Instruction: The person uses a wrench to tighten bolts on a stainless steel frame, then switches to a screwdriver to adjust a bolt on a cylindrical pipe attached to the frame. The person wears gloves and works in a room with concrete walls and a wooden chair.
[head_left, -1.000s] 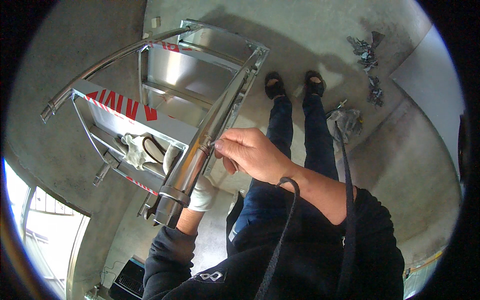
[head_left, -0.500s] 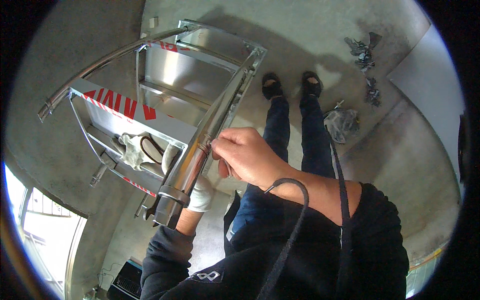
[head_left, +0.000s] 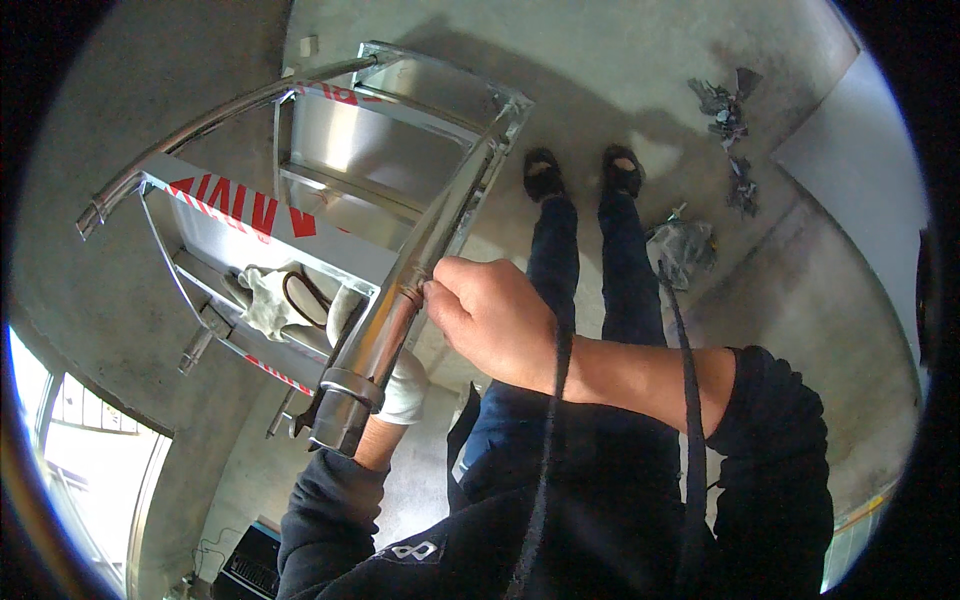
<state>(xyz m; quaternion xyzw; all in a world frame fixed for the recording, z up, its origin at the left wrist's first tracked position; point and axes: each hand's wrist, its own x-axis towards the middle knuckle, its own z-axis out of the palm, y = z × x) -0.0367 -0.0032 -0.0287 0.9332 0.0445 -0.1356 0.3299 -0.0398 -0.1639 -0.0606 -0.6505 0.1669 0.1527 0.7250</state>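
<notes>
A metal frame of shiny tubes and flat panels (head_left: 330,245), ladder-like in shape, leans at my left. My bare right hand (head_left: 492,312) is closed beside its nearer tube (head_left: 440,235). Thumb and forefinger press together at a ring-like joint on that tube; whatever they pinch is hidden. Behind the tube's lower end is my left hand (head_left: 403,392), in a white glove, with its fingers mostly hidden. Another white glove (head_left: 268,305) with a brown-edged cuff shows between the frame's bars, close to my left hand; whether that hand grips it is unclear.
Dark scraps (head_left: 728,115) lie on the concrete floor ahead to the right. Closer to my legs sits a clear plastic bag (head_left: 683,250). A pale board (head_left: 860,160) stands at the far right. A black laptop (head_left: 250,562) rests at the lower left, and black straps hang before me.
My right hand has turned knuckles-up at the same joint, and its wrist has dropped slightly. The looped black cord now hangs straight across my right wrist. The metal frame has hardly moved.
</notes>
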